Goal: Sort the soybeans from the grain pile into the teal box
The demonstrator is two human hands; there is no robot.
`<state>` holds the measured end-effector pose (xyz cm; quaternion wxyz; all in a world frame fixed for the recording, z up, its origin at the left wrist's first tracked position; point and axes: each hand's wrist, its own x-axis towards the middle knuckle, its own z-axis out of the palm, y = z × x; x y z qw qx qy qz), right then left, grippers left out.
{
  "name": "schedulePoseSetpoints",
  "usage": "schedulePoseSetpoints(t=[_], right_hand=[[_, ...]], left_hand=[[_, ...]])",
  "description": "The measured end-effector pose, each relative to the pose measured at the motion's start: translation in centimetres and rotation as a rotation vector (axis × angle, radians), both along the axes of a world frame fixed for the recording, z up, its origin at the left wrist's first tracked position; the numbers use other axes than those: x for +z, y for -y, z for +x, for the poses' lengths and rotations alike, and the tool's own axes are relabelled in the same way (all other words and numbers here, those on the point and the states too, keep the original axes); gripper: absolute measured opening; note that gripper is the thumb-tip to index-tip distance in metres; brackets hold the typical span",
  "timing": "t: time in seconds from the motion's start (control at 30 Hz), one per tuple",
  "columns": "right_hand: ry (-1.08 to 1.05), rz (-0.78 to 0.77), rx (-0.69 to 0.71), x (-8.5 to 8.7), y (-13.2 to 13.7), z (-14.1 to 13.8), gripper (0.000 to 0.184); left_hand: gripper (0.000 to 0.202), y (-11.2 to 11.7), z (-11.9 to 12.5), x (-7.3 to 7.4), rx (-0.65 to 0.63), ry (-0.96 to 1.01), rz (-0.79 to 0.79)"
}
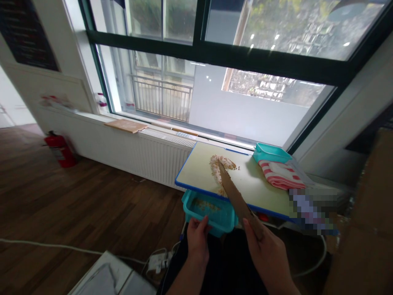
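My right hand [267, 250] is closed round the lower end of a long brown strip [235, 194], flat and tapered, which looks like cardboard. Its far tip touches a spread of small pale and brown grains [216, 174] on the desk [196, 172], too small to name. Below the desk's front edge, my left hand [198, 237] grips the near rim of a teal plastic basin [227, 223], thumb over the rim. A thin layer of similar grains lies inside the basin.
At the desk's right stand a second teal basin [272, 152] and a folded red-and-white striped towel [281, 174]. A cardboard box [362, 229] is at far right. A radiator [156, 159] runs under the window. A fire extinguisher [60, 149] and a cable [61, 246] are on the floor.
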<state>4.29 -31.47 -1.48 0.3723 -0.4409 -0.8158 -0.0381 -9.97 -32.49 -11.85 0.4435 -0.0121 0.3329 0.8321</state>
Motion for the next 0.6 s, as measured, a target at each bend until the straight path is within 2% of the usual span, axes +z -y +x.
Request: schedulePoseSetpoints(t=[0.2,0.5,0.6], right_hand=[[0.014,-0.021,0.018,0.4,0.3,-0.3,0.039],[-0.068,-0.098,0.022,1.0,1.7,-0.5,0.039],[-0.143,-0.115,0.012,1.4,1.1,-0.3,0.038]], left_hand=[[0.035,-0.2,-0.7,0.8,0.011,0.004,0.021],[0.038,-0.1,-1.0,0.4,0.028,0.017,-0.018],[0.038,-0.1,-1.2,0.6,0.03,0.011,-0.02]])
